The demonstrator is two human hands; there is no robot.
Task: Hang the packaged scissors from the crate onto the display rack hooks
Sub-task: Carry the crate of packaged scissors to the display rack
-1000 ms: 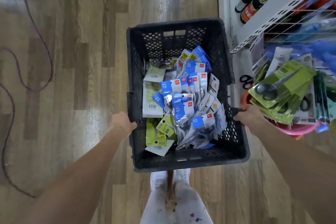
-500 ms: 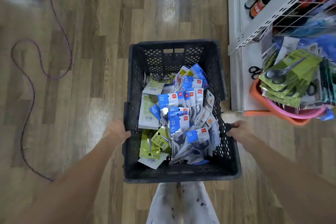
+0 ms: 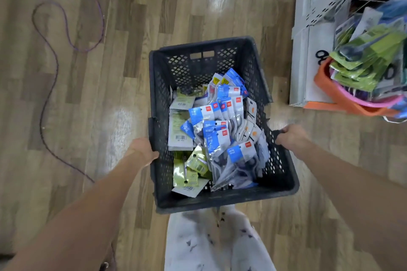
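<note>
A black plastic crate (image 3: 284,185) is carried in front of me above the wooden floor. My left hand (image 3: 142,149) grips its left handle and my right hand (image 3: 290,136) grips its right handle. Inside lie several packaged scissors (image 3: 220,136) with blue-and-white cards, and green-carded packs (image 3: 191,167) at the lower left. The white display rack (image 3: 330,4) stands at the upper right, with green scissors packs (image 3: 365,59) hanging from its hooks.
An orange and pink basin (image 3: 343,97) sits under the hanging packs at the right. A white shelf base (image 3: 304,66) stands beside it. A purple cable (image 3: 55,68) snakes over the floor at the left. My white trousers (image 3: 218,242) show below the crate.
The crate and both hands have drifted away from the rack, which now lies further to the right and higher in view. Both grips on the handles are unchanged.
</note>
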